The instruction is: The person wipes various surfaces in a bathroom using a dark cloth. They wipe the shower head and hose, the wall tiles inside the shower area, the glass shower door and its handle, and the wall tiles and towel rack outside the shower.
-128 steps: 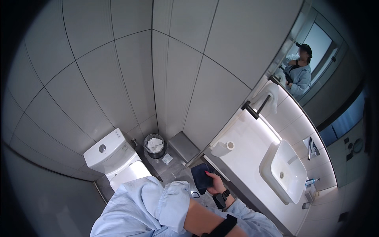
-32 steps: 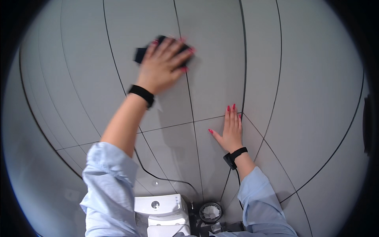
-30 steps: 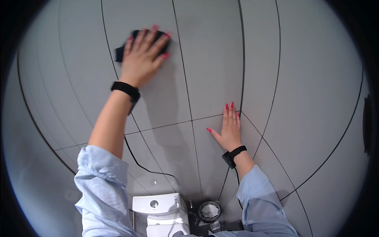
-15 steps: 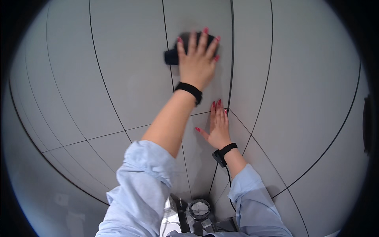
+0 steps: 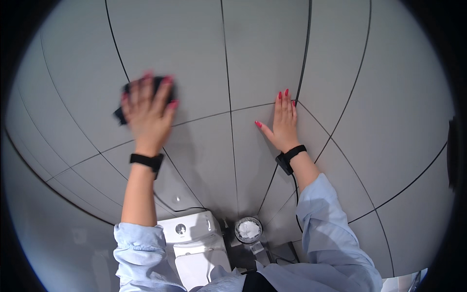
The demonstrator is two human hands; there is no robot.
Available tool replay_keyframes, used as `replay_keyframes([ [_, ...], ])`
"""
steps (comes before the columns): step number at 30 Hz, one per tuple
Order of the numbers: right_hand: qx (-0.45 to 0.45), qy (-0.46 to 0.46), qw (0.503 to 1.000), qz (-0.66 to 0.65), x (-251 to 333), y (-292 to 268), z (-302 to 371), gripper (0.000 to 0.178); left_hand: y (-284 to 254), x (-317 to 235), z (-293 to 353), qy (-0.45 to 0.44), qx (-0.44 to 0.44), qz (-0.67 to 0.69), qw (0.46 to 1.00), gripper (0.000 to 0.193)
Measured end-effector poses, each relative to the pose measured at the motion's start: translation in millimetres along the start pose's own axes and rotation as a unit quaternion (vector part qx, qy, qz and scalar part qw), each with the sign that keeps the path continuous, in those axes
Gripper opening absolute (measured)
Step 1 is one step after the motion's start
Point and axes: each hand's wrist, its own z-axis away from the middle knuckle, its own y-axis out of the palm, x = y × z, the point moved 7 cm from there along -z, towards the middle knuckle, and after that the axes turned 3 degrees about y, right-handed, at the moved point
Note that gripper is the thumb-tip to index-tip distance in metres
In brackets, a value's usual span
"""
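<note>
My left hand [image 5: 148,114] presses a dark cloth [image 5: 121,116] flat against the grey tiled wall [image 5: 194,63]. Its fingers are spread over the cloth and blurred by motion, and much of the cloth is hidden under the palm. Farther right, my right hand [image 5: 284,126] lies on the wall near the corner, fingers stretched up and thumb held out, with nothing in it. Both wrists carry a black band, and a cable runs down from the right one.
Below stands a white toilet [image 5: 199,233] with a round flush button on its tank. To its right is a round bin [image 5: 248,229] holding white paper. Dark seams [image 5: 231,112] divide the wall tiles, and a second wall [image 5: 389,121] meets them at the right corner.
My left hand has swept the cloth left and downward across the wall. My right hand still rests near the corner. The view has shifted, showing more of the toilet.
</note>
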Motion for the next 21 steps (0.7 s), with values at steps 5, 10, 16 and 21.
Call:
replay_keyframes([
  [5, -0.019, 0.009, 1.0, -0.012, 2, 12, -1, 0.101, 6, 114, 157, -0.37, -0.117, -0.094, 0.917, 0.055],
  [10, -0.093, 0.024, 0.995, -0.022, -5, 29, 0, 0.101, 49, 45, 206, -0.469, -0.113, -0.073, 0.873, 0.055],
  [16, -0.153, 0.004, 0.988, -0.009, -9, 32, 3, 0.097, 89, -137, 93, -0.178, 0.035, 0.029, 0.983, 0.055],
  [21, -0.167, -0.011, 0.986, -0.025, -10, 40, 6, 0.091, 93, -196, 79, 0.005, 0.03, 0.049, 0.998, 0.056],
])
